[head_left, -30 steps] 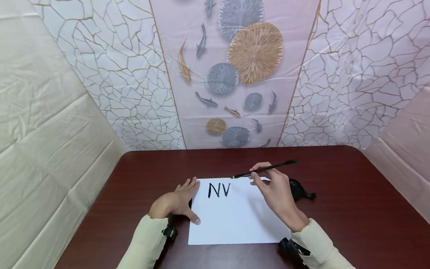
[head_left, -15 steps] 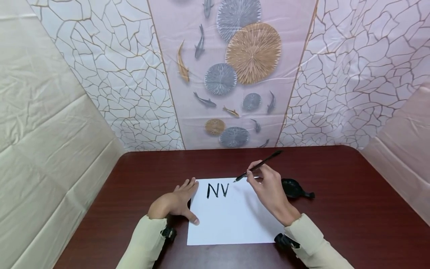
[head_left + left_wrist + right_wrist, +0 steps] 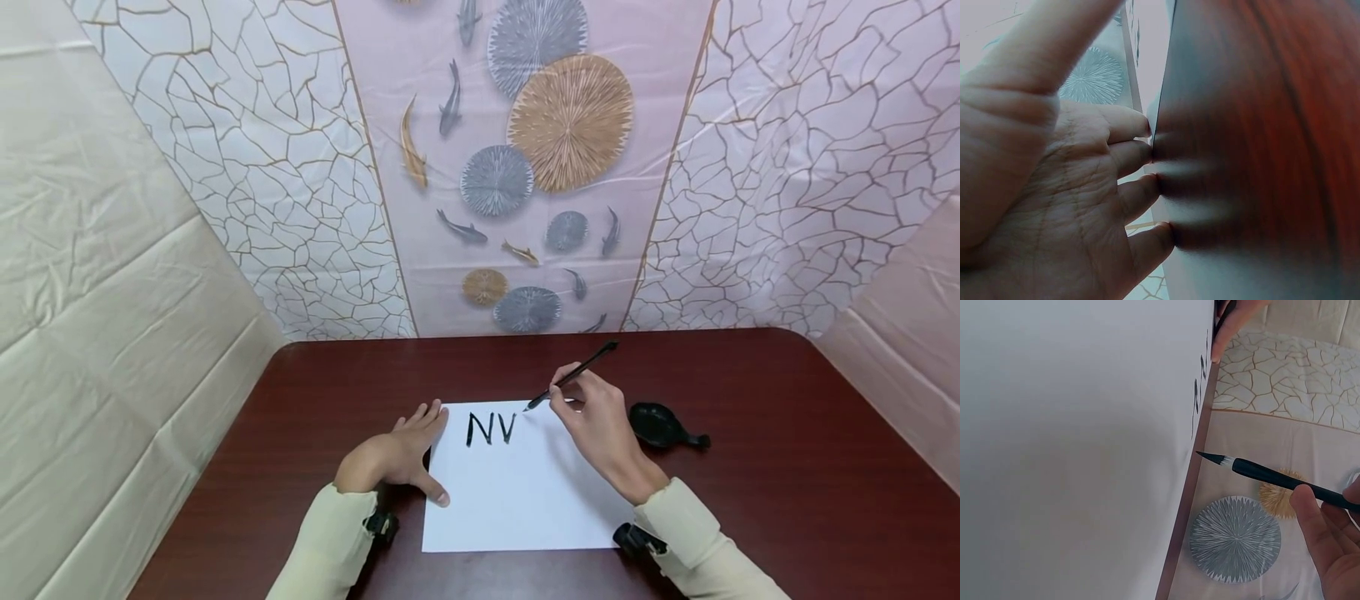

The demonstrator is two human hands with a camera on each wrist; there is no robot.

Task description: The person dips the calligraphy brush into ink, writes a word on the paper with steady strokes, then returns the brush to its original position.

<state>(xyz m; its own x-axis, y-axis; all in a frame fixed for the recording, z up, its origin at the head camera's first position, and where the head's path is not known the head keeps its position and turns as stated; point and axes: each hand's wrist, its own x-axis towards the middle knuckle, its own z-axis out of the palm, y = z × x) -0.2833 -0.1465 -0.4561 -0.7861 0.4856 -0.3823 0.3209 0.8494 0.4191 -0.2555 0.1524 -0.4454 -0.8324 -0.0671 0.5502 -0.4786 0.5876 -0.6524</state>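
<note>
A white sheet of paper (image 3: 517, 492) lies on the dark red table, with the black letters "NV" (image 3: 491, 428) at its upper left. My left hand (image 3: 397, 454) rests on the sheet's left edge, thumb spread from the fingers. In the left wrist view its fingertips (image 3: 1161, 234) touch the tabletop and paper edge. My right hand (image 3: 596, 421) pinches a black ink brush (image 3: 573, 375) by its handle. The brush (image 3: 1266, 475) slants down to the left, its dark pointed tip just right of the V; whether it touches the paper I cannot tell.
Right of my right hand, a small black dish with a short handle (image 3: 660, 426) sits on the table (image 3: 795, 450). A patterned cloth (image 3: 450, 250) hangs behind the table's far edge. Pale cloth (image 3: 135, 333) hangs at the left side.
The right hand has moved slightly left, and the brush has turned from nearly flat to steeper, its tip now lower, near the V. The left hand and the letters stay the same.
</note>
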